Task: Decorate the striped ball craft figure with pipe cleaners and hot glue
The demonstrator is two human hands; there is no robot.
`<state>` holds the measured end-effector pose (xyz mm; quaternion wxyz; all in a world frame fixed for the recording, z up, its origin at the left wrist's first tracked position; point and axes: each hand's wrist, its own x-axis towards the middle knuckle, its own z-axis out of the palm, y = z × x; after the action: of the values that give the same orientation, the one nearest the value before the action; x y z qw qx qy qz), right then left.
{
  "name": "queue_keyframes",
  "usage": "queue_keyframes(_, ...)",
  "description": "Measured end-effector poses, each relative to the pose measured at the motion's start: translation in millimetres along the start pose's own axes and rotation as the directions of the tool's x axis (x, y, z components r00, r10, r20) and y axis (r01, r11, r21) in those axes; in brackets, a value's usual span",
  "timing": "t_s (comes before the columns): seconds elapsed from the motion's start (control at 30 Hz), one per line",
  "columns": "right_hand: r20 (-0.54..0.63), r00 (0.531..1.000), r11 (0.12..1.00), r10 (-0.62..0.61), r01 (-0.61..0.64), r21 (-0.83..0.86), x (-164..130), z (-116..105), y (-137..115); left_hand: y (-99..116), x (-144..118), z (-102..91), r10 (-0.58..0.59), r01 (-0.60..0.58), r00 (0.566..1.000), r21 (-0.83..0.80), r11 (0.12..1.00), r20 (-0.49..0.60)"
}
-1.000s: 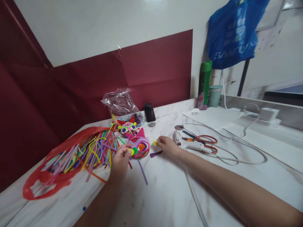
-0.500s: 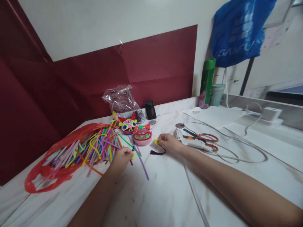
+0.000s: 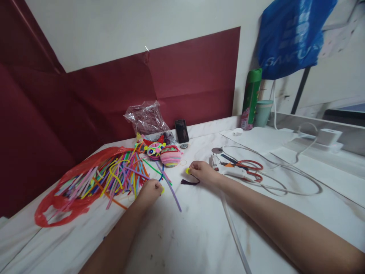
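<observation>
My left hand [image 3: 148, 191] is closed, pinching a small yellow piece [image 3: 162, 190] low over the table. Between the thumb and fingers of my right hand [image 3: 203, 171] is another small yellow piece [image 3: 188, 171], too small to make out its kind. A dark tassel [image 3: 189, 182] lies just below the right hand, its cord running up to the fingers. Beyond both hands sits a round pink striped ball-like craft [image 3: 171, 156], touching a colourful animal-face craft [image 3: 154, 150]. A purple pipe cleaner [image 3: 174, 196] lies between my hands.
Many pipe cleaners [image 3: 114, 173] spread over a red plastic bag [image 3: 42, 217] at left. A white glue gun [image 3: 232, 171], orange-handled scissors [image 3: 251, 164] and a looping cable [image 3: 310, 194] lie at right. Behind stand a phone [image 3: 181, 131] and clear plastic wrap [image 3: 146, 117].
The round pink craft has rolled over, so its striped side now faces me instead of its green-and-red top. My left hand has shifted slightly right; my right hand stays nearly still.
</observation>
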<state>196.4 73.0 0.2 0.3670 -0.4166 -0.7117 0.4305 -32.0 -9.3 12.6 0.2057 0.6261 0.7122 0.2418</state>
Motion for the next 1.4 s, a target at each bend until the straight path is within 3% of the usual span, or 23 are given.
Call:
queue_keyframes(0.17,0.002,1.0,1.0,0.003,-0.003,-0.018,-3.6,0.2,-6.7,-1.6,-1.3,-4.7,-0.047,0.049,0.997,-0.03,0.998,0.059)
queue_keyframes(0.37,0.018,1.0,1.0,0.001,-0.001,-0.015,-3.4,0.7,-4.2,-7.2,1.2,-5.9,-0.048,0.055,0.997,-0.12,0.991,0.056)
queue_keyframes(0.47,0.012,1.0,1.0,-0.006,0.006,-0.019,-3.1,0.9,-2.3,-10.1,4.1,-8.2,-0.05,0.04,0.997,-0.143,0.989,-0.066)
queue_keyframes(0.6,-0.006,1.0,1.0,-0.014,0.013,-0.021,-0.7,1.5,0.7,-14.1,8.2,-12.3,-0.039,-0.012,0.952,-0.163,0.986,-0.303)
queue_keyframes(0.83,-0.064,0.997,0.999,-0.04,0.037,-0.033,4.9,-2.0,5.0,-13.0,16.7,-8.9,0.054,-0.161,0.893,-0.204,0.966,-0.446)
queue_keyframes(1.0,-0.085,0.996,0.999,-0.041,0.039,-0.029,5.7,-4.4,2.3,22.7,47.5,-25.6,0.221,-0.269,0.874,-0.052,0.962,-0.433)
queue_keyframes(1.17,-0.097,0.994,0.999,-0.043,0.041,-0.013,5.7,-7.4,-0.9,61.1,88.6,-37.3,0.461,-0.413,0.813,0.207,0.887,-0.355)
queue_keyframes(1.3,-0.132,0.99,0.997,-0.053,0.059,0.039,9.8,-10.6,-1.4,62.4,89.7,-23.4,0.538,-0.453,0.819,0.35,0.82,-0.199)
queue_keyframes(1.37,-0.153,0.987,0.995,-0.043,0.057,0.087,13.1,-9.6,0.8,57.3,80.0,-15.3,0.531,-0.447,0.812,0.327,0.833,-0.243)
queue_keyframes(1.4,-0.16,0.987,0.992,-0.032,0.051,0.117,14.6,-7.9,2.5,54.8,74.6,-12.0,0.502,-0.424,0.802,0.282,0.86,-0.323)
